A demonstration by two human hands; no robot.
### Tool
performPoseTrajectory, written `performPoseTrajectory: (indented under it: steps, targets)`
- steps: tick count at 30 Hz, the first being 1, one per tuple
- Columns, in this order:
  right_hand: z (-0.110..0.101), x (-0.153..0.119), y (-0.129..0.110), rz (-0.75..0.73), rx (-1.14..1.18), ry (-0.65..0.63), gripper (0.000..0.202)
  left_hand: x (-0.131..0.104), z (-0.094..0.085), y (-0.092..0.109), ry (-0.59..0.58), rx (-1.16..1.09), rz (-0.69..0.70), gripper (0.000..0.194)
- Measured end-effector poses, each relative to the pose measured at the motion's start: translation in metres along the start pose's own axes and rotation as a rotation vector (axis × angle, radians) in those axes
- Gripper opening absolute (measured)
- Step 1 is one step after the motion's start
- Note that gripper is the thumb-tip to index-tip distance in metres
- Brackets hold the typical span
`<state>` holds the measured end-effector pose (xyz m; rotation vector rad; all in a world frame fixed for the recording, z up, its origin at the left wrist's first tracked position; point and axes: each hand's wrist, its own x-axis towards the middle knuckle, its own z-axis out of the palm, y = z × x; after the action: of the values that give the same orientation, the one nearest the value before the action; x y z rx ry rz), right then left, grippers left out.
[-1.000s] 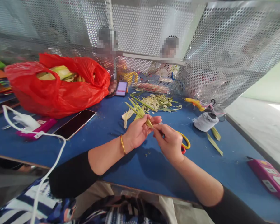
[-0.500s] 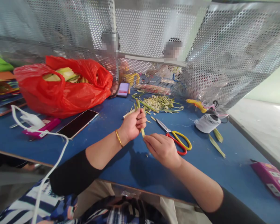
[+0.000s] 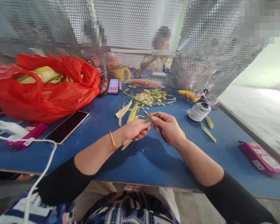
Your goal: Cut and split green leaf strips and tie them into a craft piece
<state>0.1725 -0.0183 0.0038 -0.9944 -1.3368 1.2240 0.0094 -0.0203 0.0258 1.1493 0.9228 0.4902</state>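
My left hand (image 3: pixel 135 130) is closed on a narrow, folded corn husk strip (image 3: pixel 154 115), whose tail pokes out below the palm. Thumb and fingers of my right hand (image 3: pixel 170 128) pinch the strip's upper end. Scissors lie under my right hand, mostly hidden; a bit of their red handle (image 3: pixel 162 134) shows. Just beyond my left hand are a green husk piece (image 3: pixel 133 112) and a pale dry husk (image 3: pixel 124 111). Farther back sits a heap of husk scraps (image 3: pixel 151 96).
At left stands a red plastic bag (image 3: pixel 67 104) of husks, with a phone (image 3: pixel 67 127) and a white cable (image 3: pixel 51 155) before it. A white thread spool (image 3: pixel 198 111), loose husk strips (image 3: pixel 208 132) and a magenta box (image 3: pixel 262 158) are at right. Perforated metal panels (image 3: pixel 130 28) border the back.
My hands have turned the husk strip so its upper end points right. My right hand has moved up, now covering most of the scissors. The view has shifted to the right.
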Motion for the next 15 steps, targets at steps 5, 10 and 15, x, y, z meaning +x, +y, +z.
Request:
performPoseTrajectory:
  steps: [5, 10, 15]
  targets:
    - [-0.0017, -0.0005, 0.0018, 0.001, 0.046, -0.044, 0.027, 0.0012, -0.0018, 0.0012, -0.029, -0.028, 0.009, 0.043]
    - [-0.001, -0.0007, -0.0002, 0.016, 0.075, -0.036, 0.029, 0.0022, -0.0002, -0.0005, 0.051, 0.049, 0.065, 0.038]
    - [-0.0002, -0.0008, -0.0019, 0.034, 0.029, -0.006, 0.031, 0.0052, -0.0006, -0.0052, 0.073, 0.123, 0.127, 0.035]
